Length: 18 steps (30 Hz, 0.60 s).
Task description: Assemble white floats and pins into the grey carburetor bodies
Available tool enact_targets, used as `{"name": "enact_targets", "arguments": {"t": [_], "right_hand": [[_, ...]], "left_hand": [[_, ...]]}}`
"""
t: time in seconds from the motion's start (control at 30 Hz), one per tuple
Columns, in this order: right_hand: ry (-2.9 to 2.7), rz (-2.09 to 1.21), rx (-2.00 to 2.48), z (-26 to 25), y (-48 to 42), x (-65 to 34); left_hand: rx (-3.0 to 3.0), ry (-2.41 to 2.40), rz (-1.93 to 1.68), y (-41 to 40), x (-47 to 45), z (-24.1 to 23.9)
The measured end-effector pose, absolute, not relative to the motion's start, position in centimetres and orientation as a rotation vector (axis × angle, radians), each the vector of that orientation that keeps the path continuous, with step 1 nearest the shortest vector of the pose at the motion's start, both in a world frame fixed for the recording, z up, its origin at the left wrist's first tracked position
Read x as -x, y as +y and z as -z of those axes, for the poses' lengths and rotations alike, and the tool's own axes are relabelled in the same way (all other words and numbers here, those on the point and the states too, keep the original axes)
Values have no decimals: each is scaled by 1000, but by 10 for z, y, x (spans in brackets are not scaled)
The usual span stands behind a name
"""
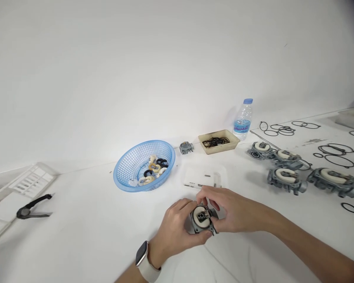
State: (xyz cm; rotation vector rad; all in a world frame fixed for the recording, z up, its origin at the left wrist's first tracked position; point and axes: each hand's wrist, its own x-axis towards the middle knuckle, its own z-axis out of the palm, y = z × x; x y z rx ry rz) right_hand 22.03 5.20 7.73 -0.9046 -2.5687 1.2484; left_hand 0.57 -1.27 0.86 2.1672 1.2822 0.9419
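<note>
A grey metal carburetor body point(196, 225) with a white C-shaped float point(205, 224) in its bowl sits low in the middle of the view. My left hand point(178, 224) wraps round its left side, thumb along the near edge. From the right, my right hand point(228, 208) reaches over the same carburetor, its fingers and thumb bent at the float's hinge side. Whether a small part is pinched in the right fingertips is hidden. Just beyond the hands lies a shallow white tray point(191, 173) with a few small pin-like pieces in it.
A blue basket point(124, 167) holds several white and black floats. Behind stand a small carburetor point(186, 147), a cream tray point(221, 148) of black rings and a water bottle point(242, 124). Several carburetors point(286, 179) and loose gaskets point(336, 149) lie right; black folding tool point(32, 208) left.
</note>
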Motion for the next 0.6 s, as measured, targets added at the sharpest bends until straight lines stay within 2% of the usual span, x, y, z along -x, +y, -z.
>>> {"name": "enact_targets", "arguments": {"t": [0.47,0.6], "right_hand": [[-2584,-1141,848,-74,49,-219],[-2434,-1142,720,-79,52,-226]], "left_hand": [[-2203,1321,-932,-12,-6,-6],[-2213,1331,-939,-13,-7,-8]]}}
